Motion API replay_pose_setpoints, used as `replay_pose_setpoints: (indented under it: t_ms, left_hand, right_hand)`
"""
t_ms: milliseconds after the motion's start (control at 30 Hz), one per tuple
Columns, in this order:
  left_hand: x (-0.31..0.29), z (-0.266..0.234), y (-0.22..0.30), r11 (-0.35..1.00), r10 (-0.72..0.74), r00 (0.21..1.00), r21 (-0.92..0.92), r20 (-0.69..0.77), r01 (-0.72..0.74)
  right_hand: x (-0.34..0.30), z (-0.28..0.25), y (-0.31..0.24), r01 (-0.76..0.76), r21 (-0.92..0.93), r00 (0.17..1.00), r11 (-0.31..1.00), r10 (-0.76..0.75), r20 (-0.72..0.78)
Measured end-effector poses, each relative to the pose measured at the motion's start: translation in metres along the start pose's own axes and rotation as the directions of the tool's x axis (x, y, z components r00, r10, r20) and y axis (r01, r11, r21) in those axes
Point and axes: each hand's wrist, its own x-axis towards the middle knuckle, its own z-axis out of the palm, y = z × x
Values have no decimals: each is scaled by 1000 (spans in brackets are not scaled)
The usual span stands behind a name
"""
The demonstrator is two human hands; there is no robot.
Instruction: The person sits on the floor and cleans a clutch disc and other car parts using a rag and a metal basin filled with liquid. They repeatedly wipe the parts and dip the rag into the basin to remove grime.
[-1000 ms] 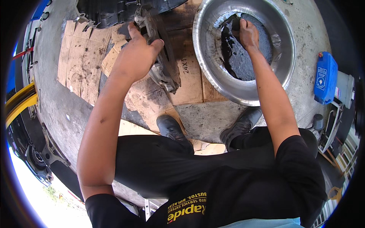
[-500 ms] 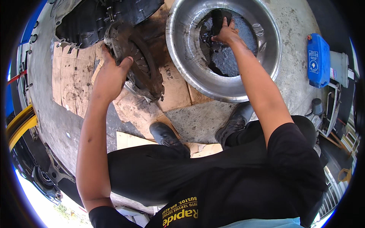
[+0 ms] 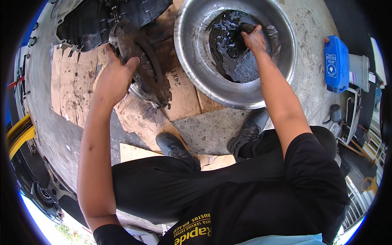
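My left hand (image 3: pixel 113 77) is closed on the near-left rim of a grimy metal housing (image 3: pixel 157 67), thumb on one side and fingers on the other. This part is tilted, with a round opening and brown dirt over it. Over to the right, a wide steel basin (image 3: pixel 192 69) holds dark, sudsy liquid (image 3: pixel 230 53). Inside it my right hand (image 3: pixel 255 41) is closed round a dark, wet lump (image 3: pixel 247 27), a sponge or a rag; I cannot tell which. The liquid's surface lies just under that hand.
Behind the housing lies a large black casing (image 3: pixel 87 26) with a scalloped edge. Stained cardboard (image 3: pixel 69 85) covers part of the concrete floor. My shoes (image 3: pixel 173 145) stand near the basin. A blue jerrycan (image 3: pixel 337 63) and a grey bucket (image 3: pixel 359 73) are at the right.
My right hand has shifted right within the basin, and its fingers have closed round the dark lump. The left hand keeps its hold on the housing. The whole view has drifted slightly.
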Motion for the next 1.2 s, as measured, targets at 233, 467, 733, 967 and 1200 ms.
replay_pose_setpoints:
  t_ms: [233, 467, 733, 967, 1200]
  left_hand:
    - [6, 8, -19, 993, 85, 996, 85, 3, -85]
    - [7, 17, -29, 1000, 20, 1000, 23, -9, -20]
    - [9, 13, -26, 998, 26, 1000, 63, 8, -26]
    - [0, 16, -28, 974, 197, 974, 136, -116, -181]
    - [1, 14, -29, 925, 293, 954, 272, -69, -264]
  right_hand:
    - [-3, 24, 10, 135, -199, 990, 971, -127, 55]
    - [-1, 49, 25, 88, 175, 995, 981, -80, -52]
    - [-11, 4, -19, 89, 466, 994, 880, -110, 18]
    - [-15, 21, -17, 188, 407, 943, 894, -280, 180]
    - [-2, -9, -23, 361, 372, 892, 855, -433, 130]
